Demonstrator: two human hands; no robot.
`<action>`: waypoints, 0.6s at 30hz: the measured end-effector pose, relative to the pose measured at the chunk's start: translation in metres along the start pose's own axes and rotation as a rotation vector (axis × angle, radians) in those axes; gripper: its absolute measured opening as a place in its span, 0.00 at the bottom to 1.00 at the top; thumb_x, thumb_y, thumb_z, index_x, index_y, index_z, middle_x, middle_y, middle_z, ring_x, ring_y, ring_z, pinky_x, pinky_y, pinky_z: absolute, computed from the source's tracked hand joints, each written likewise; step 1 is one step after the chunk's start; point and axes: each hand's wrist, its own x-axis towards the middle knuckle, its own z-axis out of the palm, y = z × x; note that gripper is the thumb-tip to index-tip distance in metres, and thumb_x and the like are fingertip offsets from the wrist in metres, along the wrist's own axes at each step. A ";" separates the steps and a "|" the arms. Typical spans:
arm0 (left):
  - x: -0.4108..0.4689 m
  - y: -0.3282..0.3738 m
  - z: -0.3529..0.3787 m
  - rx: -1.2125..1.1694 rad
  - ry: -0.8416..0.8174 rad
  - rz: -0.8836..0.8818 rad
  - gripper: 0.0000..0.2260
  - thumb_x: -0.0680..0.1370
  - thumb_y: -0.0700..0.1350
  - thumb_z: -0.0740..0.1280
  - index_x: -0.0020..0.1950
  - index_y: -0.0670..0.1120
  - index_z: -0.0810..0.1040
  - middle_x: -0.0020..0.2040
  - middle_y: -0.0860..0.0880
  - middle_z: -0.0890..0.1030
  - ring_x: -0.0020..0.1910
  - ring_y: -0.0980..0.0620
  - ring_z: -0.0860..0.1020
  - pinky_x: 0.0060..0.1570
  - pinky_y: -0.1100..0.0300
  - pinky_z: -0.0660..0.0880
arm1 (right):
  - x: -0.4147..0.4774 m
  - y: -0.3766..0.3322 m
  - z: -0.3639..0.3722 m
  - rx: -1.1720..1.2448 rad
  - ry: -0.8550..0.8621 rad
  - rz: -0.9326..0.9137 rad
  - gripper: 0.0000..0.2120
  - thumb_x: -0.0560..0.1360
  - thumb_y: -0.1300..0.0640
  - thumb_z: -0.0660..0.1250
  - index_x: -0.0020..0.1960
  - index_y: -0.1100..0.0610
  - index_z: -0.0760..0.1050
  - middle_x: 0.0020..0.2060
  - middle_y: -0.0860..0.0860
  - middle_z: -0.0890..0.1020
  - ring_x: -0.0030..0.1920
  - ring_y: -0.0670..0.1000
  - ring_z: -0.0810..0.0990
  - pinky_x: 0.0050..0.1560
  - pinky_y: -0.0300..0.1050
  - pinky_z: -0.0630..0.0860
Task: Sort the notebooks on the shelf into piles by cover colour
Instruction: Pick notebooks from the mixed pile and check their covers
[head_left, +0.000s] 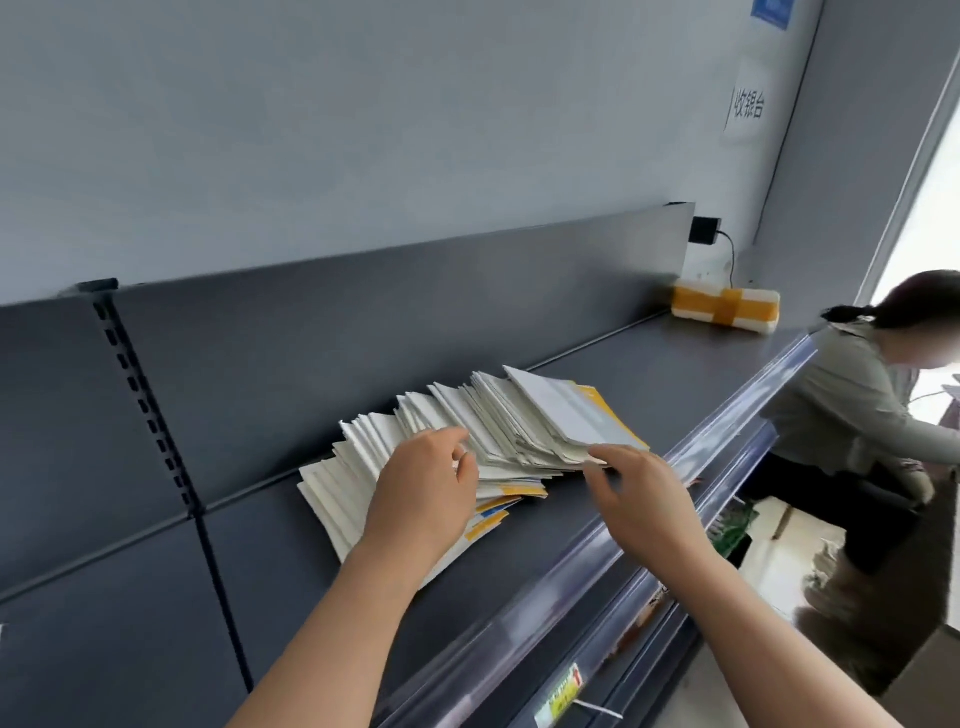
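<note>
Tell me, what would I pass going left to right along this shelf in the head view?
Slotted rail → notebooks → taped bundle → person in a green top.

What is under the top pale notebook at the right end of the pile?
A yellow-edged notebook shows just beneath the top pale notebook, then a fan of pale notebooks. Their covers are mostly overlapped, so their colours cannot be told.
</note>
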 end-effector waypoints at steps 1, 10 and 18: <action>0.007 0.005 0.009 0.006 -0.007 -0.002 0.06 0.79 0.44 0.58 0.44 0.52 0.71 0.43 0.48 0.81 0.46 0.50 0.78 0.47 0.50 0.77 | 0.010 0.010 0.001 0.009 -0.012 -0.002 0.13 0.78 0.55 0.60 0.56 0.58 0.79 0.54 0.52 0.82 0.58 0.56 0.76 0.59 0.46 0.69; 0.073 0.036 0.096 0.034 -0.015 -0.204 0.08 0.78 0.45 0.59 0.39 0.46 0.67 0.35 0.44 0.75 0.34 0.51 0.70 0.36 0.57 0.69 | 0.108 0.095 0.019 0.035 -0.230 -0.065 0.12 0.79 0.56 0.57 0.48 0.59 0.77 0.47 0.53 0.81 0.51 0.59 0.76 0.49 0.47 0.68; 0.097 0.056 0.122 0.163 0.063 -0.462 0.13 0.75 0.52 0.66 0.37 0.43 0.72 0.29 0.51 0.72 0.29 0.52 0.70 0.28 0.60 0.64 | 0.129 0.116 0.038 0.241 -0.376 -0.385 0.12 0.79 0.58 0.58 0.55 0.60 0.78 0.55 0.49 0.81 0.55 0.49 0.73 0.64 0.34 0.60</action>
